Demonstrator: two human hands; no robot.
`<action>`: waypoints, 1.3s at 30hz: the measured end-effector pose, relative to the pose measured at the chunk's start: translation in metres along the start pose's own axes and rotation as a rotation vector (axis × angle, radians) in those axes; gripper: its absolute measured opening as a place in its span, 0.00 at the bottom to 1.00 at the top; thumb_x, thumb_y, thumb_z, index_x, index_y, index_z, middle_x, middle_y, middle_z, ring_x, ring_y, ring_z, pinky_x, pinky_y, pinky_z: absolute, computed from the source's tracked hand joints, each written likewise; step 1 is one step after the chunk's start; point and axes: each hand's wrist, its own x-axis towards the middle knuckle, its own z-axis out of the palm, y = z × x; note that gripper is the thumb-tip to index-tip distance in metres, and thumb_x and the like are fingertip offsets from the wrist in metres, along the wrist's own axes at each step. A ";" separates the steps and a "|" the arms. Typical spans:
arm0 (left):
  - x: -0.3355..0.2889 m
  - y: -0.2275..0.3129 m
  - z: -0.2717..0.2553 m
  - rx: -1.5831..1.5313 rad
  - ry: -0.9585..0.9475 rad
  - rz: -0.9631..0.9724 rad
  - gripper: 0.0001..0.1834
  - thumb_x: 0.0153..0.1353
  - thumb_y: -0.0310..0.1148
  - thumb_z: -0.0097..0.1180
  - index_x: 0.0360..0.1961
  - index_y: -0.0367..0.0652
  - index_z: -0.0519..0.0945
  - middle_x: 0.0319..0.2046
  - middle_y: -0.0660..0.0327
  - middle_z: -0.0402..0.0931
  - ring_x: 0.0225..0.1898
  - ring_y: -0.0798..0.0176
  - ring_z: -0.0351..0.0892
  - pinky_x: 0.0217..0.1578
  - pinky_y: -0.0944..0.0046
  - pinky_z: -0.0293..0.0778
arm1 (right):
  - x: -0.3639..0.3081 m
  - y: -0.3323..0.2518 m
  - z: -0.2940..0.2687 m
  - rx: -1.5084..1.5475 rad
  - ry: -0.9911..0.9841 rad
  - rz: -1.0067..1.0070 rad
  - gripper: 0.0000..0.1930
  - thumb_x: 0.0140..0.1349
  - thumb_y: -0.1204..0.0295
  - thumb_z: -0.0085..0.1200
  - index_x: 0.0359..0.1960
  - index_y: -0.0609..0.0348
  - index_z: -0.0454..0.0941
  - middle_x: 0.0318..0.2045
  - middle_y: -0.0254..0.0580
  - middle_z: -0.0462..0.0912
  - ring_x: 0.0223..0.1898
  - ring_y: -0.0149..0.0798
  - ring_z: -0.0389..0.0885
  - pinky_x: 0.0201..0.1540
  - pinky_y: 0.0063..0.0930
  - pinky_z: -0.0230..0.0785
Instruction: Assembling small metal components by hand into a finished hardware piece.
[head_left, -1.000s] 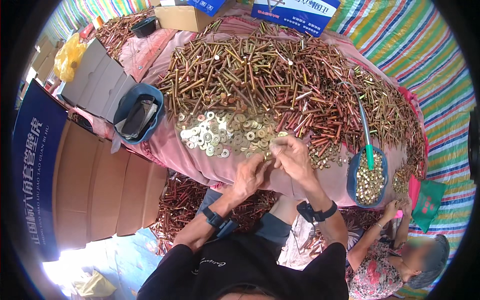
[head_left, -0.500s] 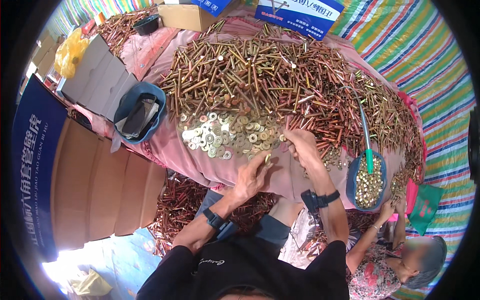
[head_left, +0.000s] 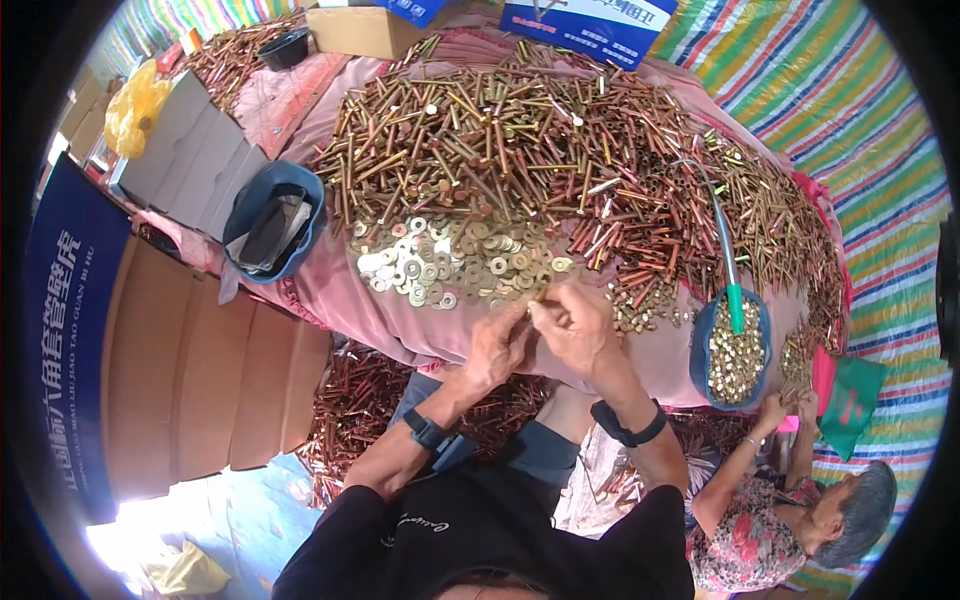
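Observation:
My left hand (head_left: 497, 345) and my right hand (head_left: 573, 325) meet over the pink cloth (head_left: 415, 328), both closed in a pinch. Between their fingertips a bit of yellowish metal shows, too covered to name. Just beyond my left hand lies a patch of flat round washers (head_left: 430, 268), silvery to brassy. Behind them spreads a wide heap of long yellow and copper-coloured bolts (head_left: 480, 135), with reddish metal sleeves (head_left: 640, 225) toward the right. A small scatter of brassy nuts (head_left: 640, 308) sits beside my right hand.
On the right, a blue basin (head_left: 700, 375) of brassy nuts holds a green-handled tool (head_left: 737, 310). Another person (head_left: 755, 530) works at lower right. A blue tub (head_left: 312, 190) with a phone-like dark object and cartons (head_left: 200, 380) stand left. More reddish metal pieces (head_left: 350, 430) lie below the cloth's edge.
My right hand has come down and left from the washers' edge, and its fingertips now meet my left hand's. My left hand has shifted only slightly.

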 end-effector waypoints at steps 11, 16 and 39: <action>-0.002 0.019 -0.010 -0.414 0.000 -0.155 0.27 0.71 0.25 0.49 0.71 0.37 0.69 0.45 0.56 0.80 0.36 0.71 0.76 0.36 0.68 0.76 | -0.023 0.017 -0.002 -0.168 -0.292 0.095 0.10 0.68 0.70 0.54 0.45 0.62 0.81 0.37 0.58 0.83 0.39 0.63 0.83 0.40 0.48 0.75; -0.001 0.010 -0.012 -0.151 0.012 -0.243 0.18 0.72 0.27 0.56 0.61 0.39 0.79 0.42 0.54 0.83 0.39 0.60 0.82 0.41 0.61 0.78 | -0.022 0.026 -0.025 -0.319 -0.161 0.215 0.09 0.67 0.69 0.55 0.40 0.62 0.82 0.32 0.58 0.82 0.35 0.63 0.82 0.36 0.51 0.71; 0.003 0.010 0.001 -0.014 0.148 0.060 0.23 0.65 0.20 0.62 0.62 0.39 0.79 0.32 0.59 0.79 0.27 0.67 0.77 0.30 0.67 0.75 | -0.011 0.052 -0.029 0.934 -0.051 0.601 0.18 0.73 0.70 0.58 0.59 0.67 0.77 0.40 0.42 0.85 0.32 0.32 0.85 0.32 0.25 0.77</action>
